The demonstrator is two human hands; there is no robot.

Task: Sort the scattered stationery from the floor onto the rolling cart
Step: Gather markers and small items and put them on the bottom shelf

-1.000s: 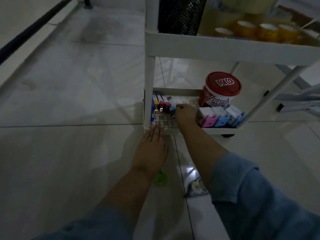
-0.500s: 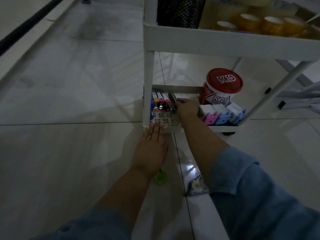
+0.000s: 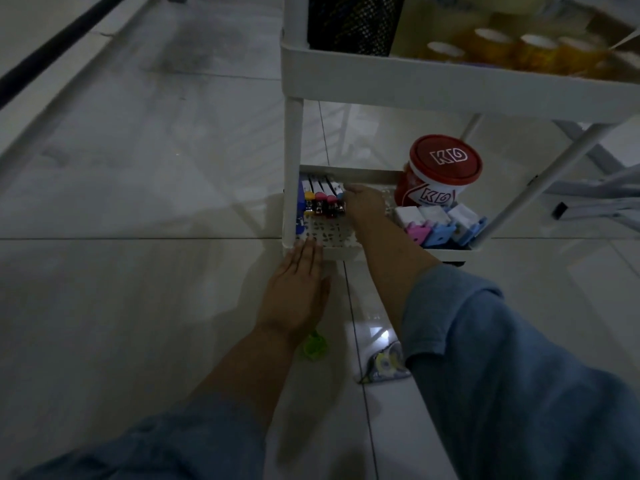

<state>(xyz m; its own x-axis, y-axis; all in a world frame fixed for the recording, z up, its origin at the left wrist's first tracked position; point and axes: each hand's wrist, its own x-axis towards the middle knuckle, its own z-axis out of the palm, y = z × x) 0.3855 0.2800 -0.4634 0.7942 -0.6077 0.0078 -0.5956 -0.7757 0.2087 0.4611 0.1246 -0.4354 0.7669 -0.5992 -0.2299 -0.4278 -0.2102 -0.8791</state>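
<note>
A white rolling cart stands ahead, and its bottom shelf [image 3: 341, 252] holds a row of markers [image 3: 320, 199] at the left. My right hand [image 3: 365, 206] reaches into that shelf, fingers curled on the rightmost marker of the row. Flat on the floor tiles lies my left hand [image 3: 298, 292], with its fingertips at the shelf's front rim. A small green item [image 3: 315, 348] lies on the floor just behind my left wrist, partly hidden. Under my right sleeve a patterned pouch [image 3: 384, 365] rests on the tiles.
A red-lidded tub [image 3: 443, 161] and pink and blue boxed items [image 3: 440, 223] fill the shelf's right side. The upper shelf [image 3: 450, 88] carries a black mesh holder [image 3: 353, 22] and yellow tape rolls [image 3: 519, 50]. Grey metal legs [image 3: 595, 192] stand at the right.
My right hand tilted a dark marker up, then laid it flat at the right end of the row. My left hand stayed on the floor.
</note>
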